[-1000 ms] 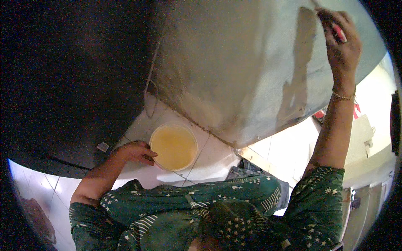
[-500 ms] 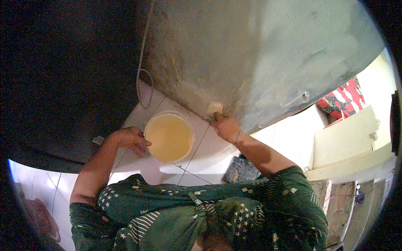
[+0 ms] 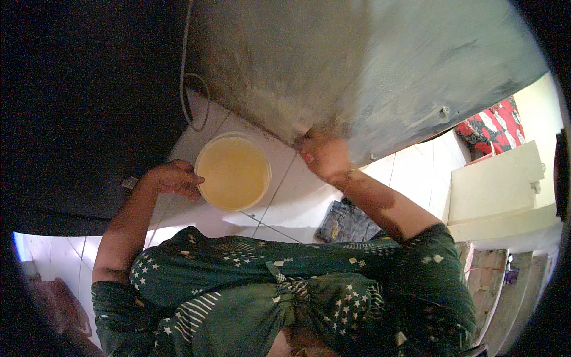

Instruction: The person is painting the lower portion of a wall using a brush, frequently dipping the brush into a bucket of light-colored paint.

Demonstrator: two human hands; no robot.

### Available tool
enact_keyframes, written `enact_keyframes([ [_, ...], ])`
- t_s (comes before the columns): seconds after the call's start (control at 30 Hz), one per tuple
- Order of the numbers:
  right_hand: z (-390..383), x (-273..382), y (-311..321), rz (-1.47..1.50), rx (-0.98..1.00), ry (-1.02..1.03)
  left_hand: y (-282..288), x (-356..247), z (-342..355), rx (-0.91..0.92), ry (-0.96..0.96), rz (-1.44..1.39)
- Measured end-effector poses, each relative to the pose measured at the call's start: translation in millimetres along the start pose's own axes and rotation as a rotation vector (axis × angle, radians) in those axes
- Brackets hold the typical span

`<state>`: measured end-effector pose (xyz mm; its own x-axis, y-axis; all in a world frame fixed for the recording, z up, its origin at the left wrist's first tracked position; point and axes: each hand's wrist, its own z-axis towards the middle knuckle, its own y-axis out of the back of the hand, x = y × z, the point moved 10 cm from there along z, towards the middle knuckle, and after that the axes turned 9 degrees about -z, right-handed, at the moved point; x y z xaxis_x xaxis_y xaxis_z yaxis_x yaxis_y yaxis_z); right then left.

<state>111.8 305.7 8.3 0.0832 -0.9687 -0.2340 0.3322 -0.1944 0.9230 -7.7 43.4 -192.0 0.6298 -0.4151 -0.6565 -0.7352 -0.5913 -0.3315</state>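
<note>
My left hand touched the yellow-filled tub on the floor, probably steadying it within reach — pinching or loose, I couldn't tell. My right hand blurred near the grey panel's foot — grip unclear.

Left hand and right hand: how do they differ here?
The left hand is at the round tub's rim; the right hand is at the grey surface's lower edge. The left hand shows fairly sharply; the right hand is blurred. The left hand shows no tool; the right hand has something red in it. Both are ungloved.
</note>
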Motion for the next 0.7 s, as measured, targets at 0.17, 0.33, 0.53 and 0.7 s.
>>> enact_keyframes([
  [0.17, -29, -27, -160, -0.037, 0.289, -0.091, -10, -14, -14, -0.077, -0.21, -0.006],
  [0.33, -46, -34, -49, 0.056, -0.073, 0.002, 1, -1, -22, -0.078, -0.228, -0.008],
  [0.53, -27, 14, -54, 0.045, 0.08, 0.051, -15, -8, -45, -0.054, -0.266, 0.296],
  [0.7, -23, -8, -161, -0.012, -0.009, 0.119, -39, -26, -61, 0.114, -0.333, -0.063],
])
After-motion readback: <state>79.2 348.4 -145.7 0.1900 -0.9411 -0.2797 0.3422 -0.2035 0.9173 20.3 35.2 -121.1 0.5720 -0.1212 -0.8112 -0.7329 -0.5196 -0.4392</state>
